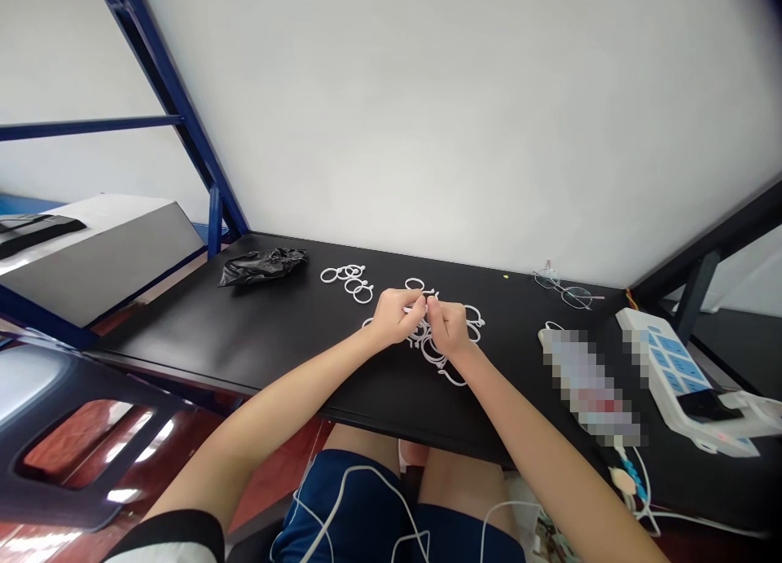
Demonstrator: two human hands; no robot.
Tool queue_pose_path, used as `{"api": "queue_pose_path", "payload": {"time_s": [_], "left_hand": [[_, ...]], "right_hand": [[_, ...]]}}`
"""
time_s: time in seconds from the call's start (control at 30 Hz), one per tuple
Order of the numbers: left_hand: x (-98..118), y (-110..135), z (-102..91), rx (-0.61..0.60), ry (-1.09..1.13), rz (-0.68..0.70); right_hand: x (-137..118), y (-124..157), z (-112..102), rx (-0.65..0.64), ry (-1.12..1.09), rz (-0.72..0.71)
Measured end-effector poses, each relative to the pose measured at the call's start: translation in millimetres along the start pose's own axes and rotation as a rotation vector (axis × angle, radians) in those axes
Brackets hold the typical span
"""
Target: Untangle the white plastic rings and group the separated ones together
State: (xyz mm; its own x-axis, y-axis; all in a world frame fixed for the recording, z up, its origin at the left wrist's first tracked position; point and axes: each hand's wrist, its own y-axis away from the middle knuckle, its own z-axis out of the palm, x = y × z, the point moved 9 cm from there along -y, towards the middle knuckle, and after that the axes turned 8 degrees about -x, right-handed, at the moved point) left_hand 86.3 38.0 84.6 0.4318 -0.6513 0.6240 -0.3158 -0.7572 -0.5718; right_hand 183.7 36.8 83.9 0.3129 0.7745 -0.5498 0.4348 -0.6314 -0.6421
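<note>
My left hand (394, 317) and my right hand (449, 327) meet over the black desk, thumbs and fingers pinched close together. Between the fingertips a bit of a white ring shows, with most of it hidden by the hands. Below and around them lies a loose pile of white rings (432, 349) with small knobs or eyelets, partly covered by my hands. One ring (452, 377) near my right wrist looks opened out into a curve. Farther left, several more white rings (362, 292) lie in a separate group.
A crumpled black plastic bag (262, 266) lies at the desk's back left. On the right are eyeglasses (576, 296), a blurred-out phone-like object (590, 388) with a cable, and a white power strip (663, 384). A white wall rises behind the desk (293, 343).
</note>
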Motion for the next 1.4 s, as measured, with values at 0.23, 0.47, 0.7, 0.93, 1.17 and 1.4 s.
{"api": "queue_pose_path", "payload": {"time_s": [0.23,0.47,0.7,0.93,1.17,1.4], "left_hand": [[4.6,1.5,-2.1,0.038,-0.093,-0.073],[6.7,1.3,-4.8,0.046,-0.104,-0.049],[6.4,2.5,-4.5,0.050,-0.102,-0.042],[5.5,2.6,-4.6,0.055,-0.093,-0.049],[7.6,2.4,-5.5,0.059,-0.085,-0.044],[7.3,1.8,-5.3,0.053,-0.089,-0.067]], "right_hand": [[2.4,0.0,-0.8,0.016,0.054,0.025],[-2.0,0.7,-0.4,0.039,0.088,0.003],[-4.8,1.7,-0.3,0.046,0.090,-0.013],[-5.1,1.7,0.5,0.038,0.095,-0.008],[-7.8,1.6,-0.2,0.043,0.089,-0.025],[-6.5,2.6,-0.4,0.051,0.086,-0.019]]}}
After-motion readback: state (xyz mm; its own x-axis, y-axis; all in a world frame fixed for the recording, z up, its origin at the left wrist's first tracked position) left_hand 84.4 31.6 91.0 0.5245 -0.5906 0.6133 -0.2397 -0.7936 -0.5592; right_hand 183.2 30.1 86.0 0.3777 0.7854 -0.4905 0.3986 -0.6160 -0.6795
